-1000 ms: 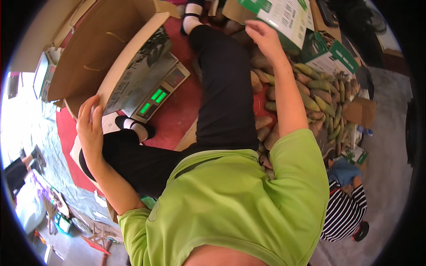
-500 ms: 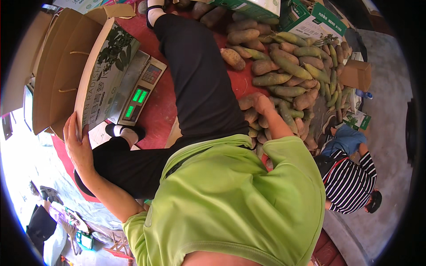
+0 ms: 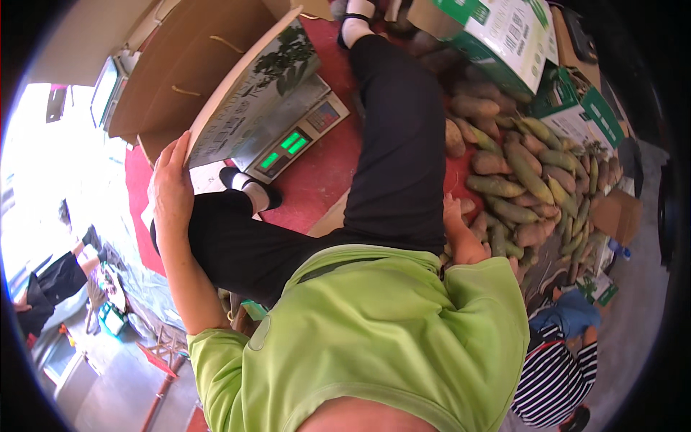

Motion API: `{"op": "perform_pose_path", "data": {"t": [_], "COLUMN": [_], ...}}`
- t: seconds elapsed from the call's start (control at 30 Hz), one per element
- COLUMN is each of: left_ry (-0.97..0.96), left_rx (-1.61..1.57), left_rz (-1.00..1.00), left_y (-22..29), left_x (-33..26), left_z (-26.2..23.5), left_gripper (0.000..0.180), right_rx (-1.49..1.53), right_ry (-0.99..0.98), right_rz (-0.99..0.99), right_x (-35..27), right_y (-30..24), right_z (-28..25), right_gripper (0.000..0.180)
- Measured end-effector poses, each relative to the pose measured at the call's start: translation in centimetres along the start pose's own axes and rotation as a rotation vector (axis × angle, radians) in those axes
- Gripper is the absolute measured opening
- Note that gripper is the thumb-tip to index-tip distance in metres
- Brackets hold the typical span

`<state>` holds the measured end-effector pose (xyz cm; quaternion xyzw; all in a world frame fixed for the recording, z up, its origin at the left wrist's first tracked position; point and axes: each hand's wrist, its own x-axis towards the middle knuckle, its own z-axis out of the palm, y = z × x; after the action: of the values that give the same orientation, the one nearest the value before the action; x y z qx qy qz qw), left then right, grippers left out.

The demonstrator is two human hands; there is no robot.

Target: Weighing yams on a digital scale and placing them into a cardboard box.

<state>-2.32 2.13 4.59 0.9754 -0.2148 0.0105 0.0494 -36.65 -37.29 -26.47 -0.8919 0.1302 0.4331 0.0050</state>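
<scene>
While our left hand [image 3: 171, 194] rested its fingers at the near corner of the cardboard box [image 3: 263, 104], our right hand [image 3: 452, 216] was down beside our right thigh, at the near edge of the radish pile [image 3: 495, 185]. We could not tell whether the left thumb pinched the cardboard, nor whether the right fingers had closed on a radish, since thigh and forearm hid much of them.

The box rose just beyond the left fingers, its flaps spread, apparently so that its mouth stayed clear. It seemed to sit on the scale [image 3: 294, 155], whose lit display faced us just right of that hand, where we could presumably read it. Our leg [image 3: 399, 144] stood between the hands, and the radishes lay right of it, probably heaped there to be within easy reach.

The box's long printed side ran from near the left fingers away to the upper right. Beyond the right hand, the radishes pointed several ways: one of the nearer ones lay with its long axis almost crosswise, while others slanted away to the lower right.
</scene>
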Motion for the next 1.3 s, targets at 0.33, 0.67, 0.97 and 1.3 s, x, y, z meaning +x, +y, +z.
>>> {"op": "perform_pose_path", "data": {"t": [0.33,0.67,0.97,1.3], "left_ry": [0.042,0.014,0.025,0.088], "left_rx": [0.119,0.101,0.099,0.108], "left_rz": [-0.068,-0.172,-0.181,-0.100], "left_y": [-0.7,-0.7,-1.2,-1.4], "left_x": [-0.6,-1.3,-2.6,-3.0], "left_z": [0.6,-0.4,-1.0,-0.8], "left_gripper": [0.042,0.037,0.034,0.035], "right_rx": [-0.064,0.650,1.299,1.244], "right_ry": [-0.125,0.374,0.813,1.178], "right_rz": [0.054,0.335,0.120,-0.414], "right_x": [1.8,0.9,1.9,-5.8], "right_y": [0.1,5.1,8.1,0.5], "right_z": [1.3,-2.9,-11.2,-37.7], "right_gripper": [0.035,0.069,0.063,0.068]}}
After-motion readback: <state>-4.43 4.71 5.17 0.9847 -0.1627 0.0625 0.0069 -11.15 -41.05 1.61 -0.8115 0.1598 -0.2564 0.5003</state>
